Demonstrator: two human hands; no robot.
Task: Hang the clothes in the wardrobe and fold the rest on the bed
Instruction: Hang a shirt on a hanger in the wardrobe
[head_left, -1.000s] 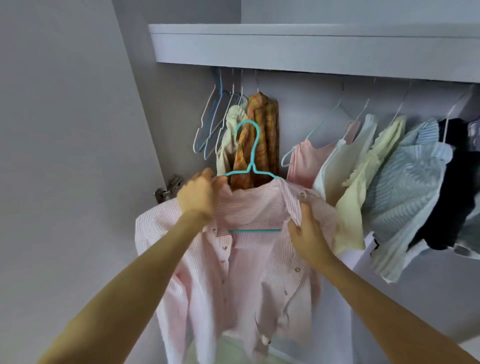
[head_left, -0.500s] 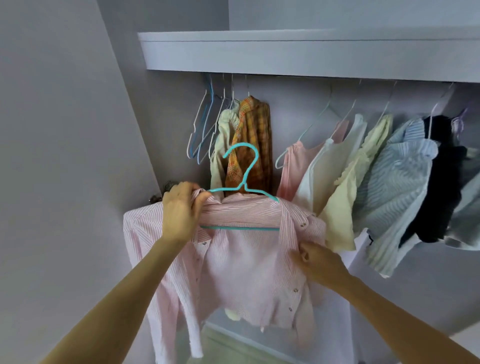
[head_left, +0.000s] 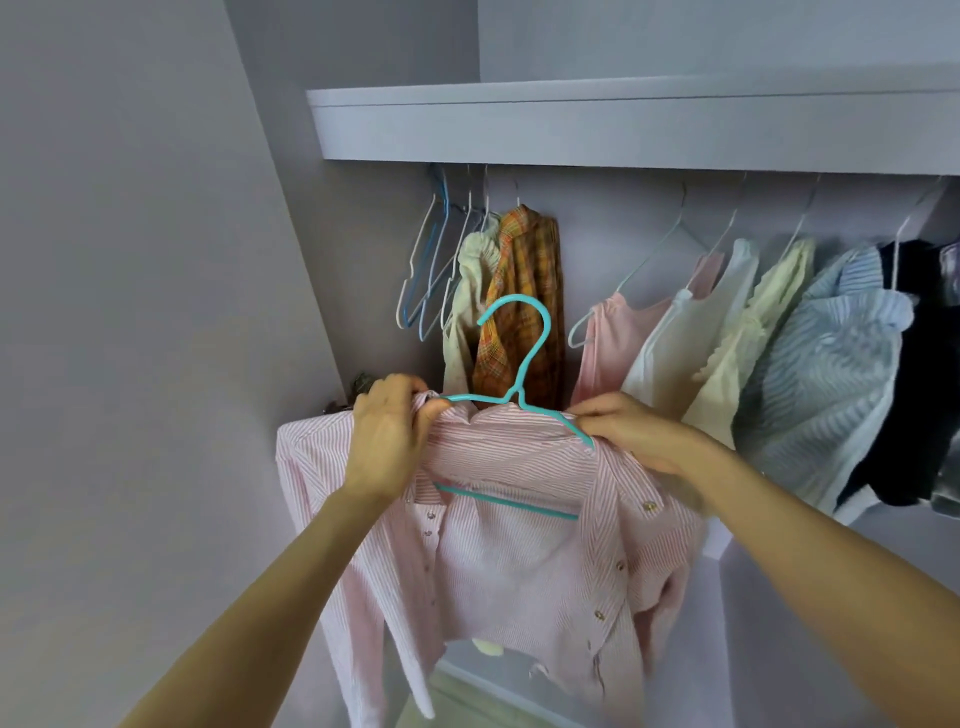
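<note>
Wardrobe: pale lilac walls, with a shelf (head_left: 623, 124) running across the top and clothes hung below it.
Pink striped shirt (head_left: 519, 561): draped on a teal hanger (head_left: 514, 364), held up in front of the hanging row, front open, buttons showing, sleeves dangling.
Teal hanger: hook up and free of any rail, tilted down toward the right.
Left hand (head_left: 389, 436): grips the shirt's left shoulder over the hanger's end, fingers curled round the fabric.
Right hand (head_left: 634, 431): pinches the right shoulder fabric at the hanger's other end.
Behind: an orange plaid shirt (head_left: 524, 312) and a cream garment (head_left: 467, 306) just beside it.
Far left: empty hangers (head_left: 431, 270) bunched together.
Right: pink top (head_left: 613, 338), white top (head_left: 691, 338), pale yellow top (head_left: 748, 343), blue striped shirt (head_left: 826, 379), dark garment (head_left: 930, 389).
</note>
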